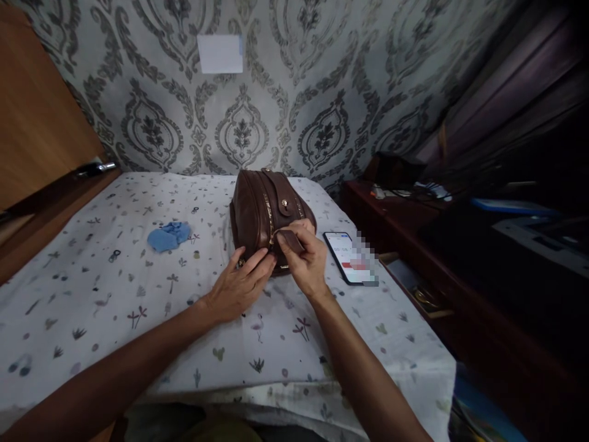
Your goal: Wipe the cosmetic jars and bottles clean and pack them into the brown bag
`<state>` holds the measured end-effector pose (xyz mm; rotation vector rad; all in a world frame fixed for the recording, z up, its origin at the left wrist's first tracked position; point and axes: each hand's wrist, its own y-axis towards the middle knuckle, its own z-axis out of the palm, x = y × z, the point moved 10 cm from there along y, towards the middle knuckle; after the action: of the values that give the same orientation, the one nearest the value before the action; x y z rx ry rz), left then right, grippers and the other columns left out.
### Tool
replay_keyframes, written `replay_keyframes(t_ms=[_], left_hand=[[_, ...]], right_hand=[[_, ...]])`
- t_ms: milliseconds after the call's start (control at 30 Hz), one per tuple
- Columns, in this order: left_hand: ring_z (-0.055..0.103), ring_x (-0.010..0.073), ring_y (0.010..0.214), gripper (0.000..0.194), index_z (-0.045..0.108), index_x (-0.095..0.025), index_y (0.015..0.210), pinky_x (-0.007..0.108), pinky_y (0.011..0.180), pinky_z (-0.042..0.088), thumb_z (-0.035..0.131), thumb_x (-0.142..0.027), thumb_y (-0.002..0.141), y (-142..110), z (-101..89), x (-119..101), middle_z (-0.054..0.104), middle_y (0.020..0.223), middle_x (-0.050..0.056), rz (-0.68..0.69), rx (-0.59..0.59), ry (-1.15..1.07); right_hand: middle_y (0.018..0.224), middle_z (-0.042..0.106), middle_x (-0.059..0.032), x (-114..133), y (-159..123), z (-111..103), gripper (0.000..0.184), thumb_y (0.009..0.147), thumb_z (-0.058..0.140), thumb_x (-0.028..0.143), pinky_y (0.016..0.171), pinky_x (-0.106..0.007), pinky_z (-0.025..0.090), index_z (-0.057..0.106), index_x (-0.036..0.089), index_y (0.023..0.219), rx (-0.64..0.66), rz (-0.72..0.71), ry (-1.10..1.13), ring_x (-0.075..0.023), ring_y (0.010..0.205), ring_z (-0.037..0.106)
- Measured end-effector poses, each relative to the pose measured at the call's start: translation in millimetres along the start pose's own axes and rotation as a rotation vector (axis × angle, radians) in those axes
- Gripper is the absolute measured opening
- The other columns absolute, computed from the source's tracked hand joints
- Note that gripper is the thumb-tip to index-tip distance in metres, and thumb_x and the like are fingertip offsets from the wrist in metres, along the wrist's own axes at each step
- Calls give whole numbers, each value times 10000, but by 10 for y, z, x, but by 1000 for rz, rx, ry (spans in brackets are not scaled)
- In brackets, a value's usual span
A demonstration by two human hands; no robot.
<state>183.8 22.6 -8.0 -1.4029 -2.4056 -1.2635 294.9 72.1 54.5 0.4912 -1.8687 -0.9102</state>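
A brown leather bag (251, 212) with gold-coloured zips and a round metal stud lies on the patterned cloth. My right hand (306, 255) is closed at its near end, thumb and fingers pinching a short brown leather strap (291, 240). Against the lower near side of the bag rests my left hand (243, 285), its fingers stretched out close to the end of a zip. What lies under the left fingertips is hidden.
A crumpled blue cloth (169, 236) lies left of the bag. To the right, a phone (347, 258) with its screen lit rests near the cloth's edge. Beyond that edge are an open drawer (416, 288) and dark furniture. A patterned wall (285, 92) stands behind.
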Motion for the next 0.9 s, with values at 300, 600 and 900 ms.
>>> replay_keyframes(t_ms=[300,600,900], left_hand=[[550,235,1219,296,673,-115,1191,449,1088,393,461,-131,985,18,-52,6,686,1258,130,13,-26,-44],[531,229,1264,266,684,-143,1163,432,1079,401,484,-148,987,17,-102,29,658,1339,107,-2,-65,-37],[512,232,1305,249,678,-169,1178,446,1108,401,529,-176,978,-34,-31,29,617,1399,100,1,-34,-48]], right_hand=[[773,640,-14,-10,-10,3,158,924,590,323,803,-383,453,646,232,807,11,1,-23,-207,829,569],[774,635,-16,14,-7,1,141,915,595,295,816,-394,446,642,229,800,22,-3,-20,-207,825,554],[772,640,-20,1,-18,28,160,909,591,322,809,-399,438,634,230,784,40,7,-29,-212,812,554]])
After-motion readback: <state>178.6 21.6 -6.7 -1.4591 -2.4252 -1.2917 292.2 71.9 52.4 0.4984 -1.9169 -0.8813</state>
